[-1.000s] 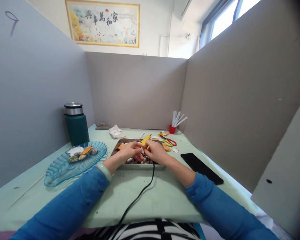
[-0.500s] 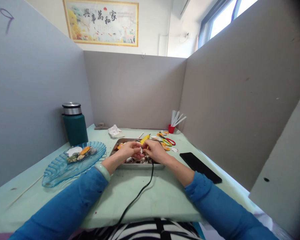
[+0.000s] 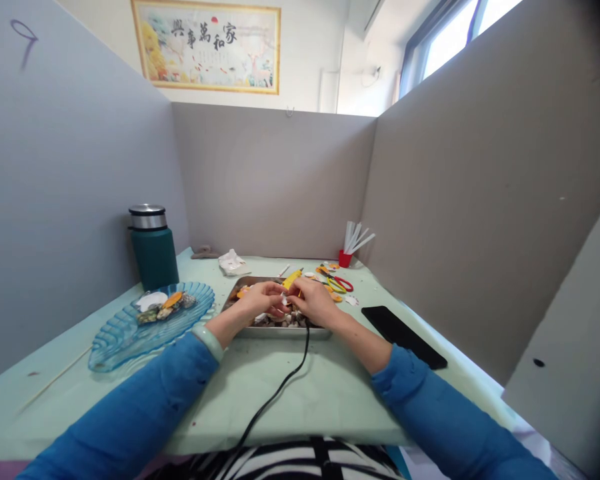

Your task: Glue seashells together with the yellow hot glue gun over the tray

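Both hands meet over a metal tray (image 3: 280, 332) of small shells and stones (image 3: 267, 320). My left hand (image 3: 263, 300) is closed in a pinch on a small white piece (image 3: 285, 300), perhaps a shell; its exact kind is too small to tell. My right hand (image 3: 313, 301) has its fingertips pressed together at the same white piece, back of the hand upward. Just behind the fingers lies a yellow glue gun (image 3: 293, 277), partly hidden by my right hand. A black cord (image 3: 283, 385) runs from under that hand toward my lap.
On the left, a blue shell-shaped plate (image 3: 115, 343) bears shells and a white disc, with a green flask (image 3: 155, 257) behind it. To the right are scissors (image 3: 341, 285), a red cup (image 3: 345, 259) of white sticks and a black phone (image 3: 404, 337). Grey partitions (image 3: 275, 180) enclose the table.
The view has shifted slightly. Both hands stay together over the tray, with only small finger movement around the white piece, which shows a little more clearly now.
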`<action>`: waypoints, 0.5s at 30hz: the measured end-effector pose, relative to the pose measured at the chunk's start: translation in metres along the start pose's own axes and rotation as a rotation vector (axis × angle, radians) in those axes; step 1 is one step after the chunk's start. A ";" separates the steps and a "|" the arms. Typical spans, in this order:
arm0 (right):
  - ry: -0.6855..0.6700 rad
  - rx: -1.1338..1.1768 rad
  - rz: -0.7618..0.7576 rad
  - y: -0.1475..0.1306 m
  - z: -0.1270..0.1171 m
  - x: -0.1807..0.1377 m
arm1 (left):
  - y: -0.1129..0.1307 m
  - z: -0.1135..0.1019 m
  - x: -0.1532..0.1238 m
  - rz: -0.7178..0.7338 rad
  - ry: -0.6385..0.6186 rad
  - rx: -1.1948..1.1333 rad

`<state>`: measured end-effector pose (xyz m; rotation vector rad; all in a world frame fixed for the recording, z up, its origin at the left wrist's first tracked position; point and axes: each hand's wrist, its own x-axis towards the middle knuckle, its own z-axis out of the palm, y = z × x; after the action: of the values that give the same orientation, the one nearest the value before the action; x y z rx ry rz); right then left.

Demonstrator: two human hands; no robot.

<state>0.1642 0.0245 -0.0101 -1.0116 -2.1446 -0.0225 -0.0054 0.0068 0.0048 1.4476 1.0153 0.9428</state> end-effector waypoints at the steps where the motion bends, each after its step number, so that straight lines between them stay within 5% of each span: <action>1: -0.003 -0.001 0.004 0.000 0.000 0.000 | 0.000 0.000 0.000 0.001 0.000 0.005; 15: -0.047 0.156 0.076 0.000 0.003 0.002 | -0.002 0.000 0.002 0.007 0.026 -0.013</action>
<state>0.1617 0.0263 -0.0108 -1.0098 -2.1117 0.2044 -0.0052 0.0090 0.0031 1.4321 1.0221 0.9742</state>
